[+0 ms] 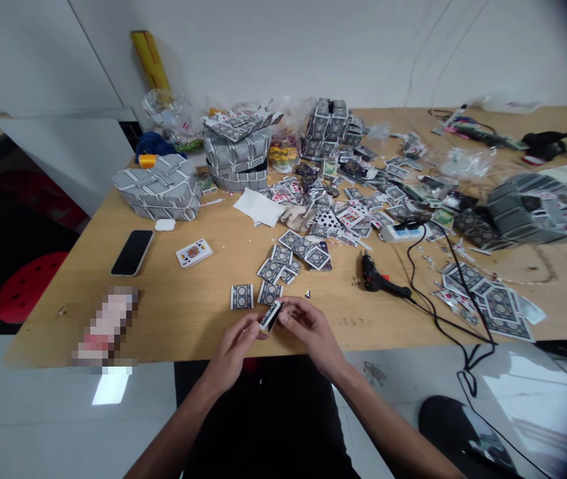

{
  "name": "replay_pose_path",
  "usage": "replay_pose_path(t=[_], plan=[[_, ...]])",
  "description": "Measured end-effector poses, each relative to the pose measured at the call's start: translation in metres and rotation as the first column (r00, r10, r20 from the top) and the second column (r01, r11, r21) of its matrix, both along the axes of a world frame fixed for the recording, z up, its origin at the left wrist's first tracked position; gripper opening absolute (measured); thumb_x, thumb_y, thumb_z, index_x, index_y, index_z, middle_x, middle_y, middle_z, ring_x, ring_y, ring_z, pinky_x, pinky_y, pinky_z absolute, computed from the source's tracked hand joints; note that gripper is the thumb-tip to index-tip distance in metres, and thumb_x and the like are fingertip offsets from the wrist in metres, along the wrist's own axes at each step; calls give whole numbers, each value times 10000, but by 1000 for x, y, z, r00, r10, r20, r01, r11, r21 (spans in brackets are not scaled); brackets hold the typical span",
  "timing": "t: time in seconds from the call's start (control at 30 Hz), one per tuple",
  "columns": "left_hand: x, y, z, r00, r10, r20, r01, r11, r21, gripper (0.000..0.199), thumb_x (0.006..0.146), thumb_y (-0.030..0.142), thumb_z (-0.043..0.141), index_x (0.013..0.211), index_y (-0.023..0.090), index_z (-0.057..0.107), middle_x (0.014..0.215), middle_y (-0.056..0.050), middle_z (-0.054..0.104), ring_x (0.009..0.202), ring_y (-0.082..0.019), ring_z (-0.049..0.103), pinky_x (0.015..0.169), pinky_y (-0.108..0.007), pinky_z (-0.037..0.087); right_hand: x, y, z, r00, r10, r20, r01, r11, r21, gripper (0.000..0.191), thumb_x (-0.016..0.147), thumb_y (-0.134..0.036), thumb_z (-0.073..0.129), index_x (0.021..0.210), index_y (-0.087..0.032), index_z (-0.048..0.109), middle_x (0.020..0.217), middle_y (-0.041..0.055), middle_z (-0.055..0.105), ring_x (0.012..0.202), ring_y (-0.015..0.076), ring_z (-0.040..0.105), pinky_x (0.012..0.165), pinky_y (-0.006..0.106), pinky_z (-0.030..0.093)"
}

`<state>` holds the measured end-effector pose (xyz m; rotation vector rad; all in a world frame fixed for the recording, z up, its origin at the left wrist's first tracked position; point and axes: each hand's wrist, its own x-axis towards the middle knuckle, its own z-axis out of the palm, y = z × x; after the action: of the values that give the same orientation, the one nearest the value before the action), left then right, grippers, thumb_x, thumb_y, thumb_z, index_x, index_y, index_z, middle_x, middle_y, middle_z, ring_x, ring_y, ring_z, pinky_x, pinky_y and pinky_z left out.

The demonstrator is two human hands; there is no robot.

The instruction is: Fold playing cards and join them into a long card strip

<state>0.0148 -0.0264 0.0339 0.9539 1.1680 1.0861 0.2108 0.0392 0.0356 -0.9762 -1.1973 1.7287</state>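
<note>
A folded playing card (270,318) is held between my two hands at the table's front edge. My left hand (239,338) pinches its left side, and the fingers of my right hand (304,323) close on its right side. Just beyond lie folded cards with patterned backs, one folded card (242,297) at the left and another folded card (270,293) close to my fingers. Behind them is a loose group of folded cards (283,261). A neat stack of cards (194,253), a king face up, sits farther left.
A black glue gun (379,278) lies right of my hands, its cord trailing to a white power strip (405,231). A phone (132,253) rests at left. Woven card baskets, such as one basket (237,156), and a heap of loose cards (347,206) fill the back.
</note>
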Motion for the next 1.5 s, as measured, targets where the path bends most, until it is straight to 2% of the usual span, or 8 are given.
replay_pose_path(t=[0.1,0.23,0.3,0.47,0.77,0.9,1.1,1.5], plan=[[1,3,7,974,18,-227,3,995,95,379,1070,491,544,1001,183,754,1084,-83,735,1031,-233,675,949,-335,502,-1,1,-2,996,-20,81,13,997,80,358,898,-464,832,1175,-248,766,865,0,656,841,171,642,848,316,545],[0,8,11,934,9,-357,69,976,206,380,1081,425,533,885,179,746,963,-70,700,934,-210,659,864,-311,492,-1,2,-4,991,-41,124,27,993,114,354,869,-498,845,1113,-249,779,1024,48,688,920,204,662,824,328,561],[0,9,10,922,14,-388,79,972,222,349,1073,403,552,898,185,761,954,-66,708,918,-204,664,853,-306,500,0,3,-6,991,-15,137,0,995,104,363,876,-511,833,1115,-244,774,1003,49,702,882,202,663,799,328,559],[3,9,10,941,98,-324,-43,984,173,246,1022,396,640,1161,219,739,1030,-55,783,912,-198,719,824,-294,551,2,4,-10,989,34,145,-44,997,64,408,871,-537,829,1127,-228,758,969,43,750,873,212,683,823,342,553],[1,15,20,914,81,-397,-34,992,125,165,944,351,724,1018,211,770,884,-36,789,801,-190,723,738,-275,547,3,3,-7,988,60,145,-66,997,40,401,855,-524,847,1127,-238,776,1007,56,778,903,233,699,848,374,560],[1,14,20,938,65,-341,-39,996,81,221,957,405,720,1045,211,777,921,-50,796,818,-199,727,734,-280,556,3,4,-8,988,45,146,-50,998,35,403,852,-534,849,1115,-236,782,934,42,764,865,229,691,821,369,554],[6,13,19,963,62,-262,-58,998,25,291,981,471,679,1025,194,754,803,-20,734,684,-156,668,674,-266,542,4,4,-8,990,58,132,-61,998,18,382,854,-503,858,1115,-234,785,943,38,770,854,215,687,817,358,548],[8,17,23,981,17,-193,-23,999,-32,333,948,514,695,956,185,746,697,3,657,647,-151,615,652,-272,526,4,0,-4,989,23,149,-32,998,52,381,852,-516,855,1123,-252,810,962,49,786,887,239,700,848,385,561]])
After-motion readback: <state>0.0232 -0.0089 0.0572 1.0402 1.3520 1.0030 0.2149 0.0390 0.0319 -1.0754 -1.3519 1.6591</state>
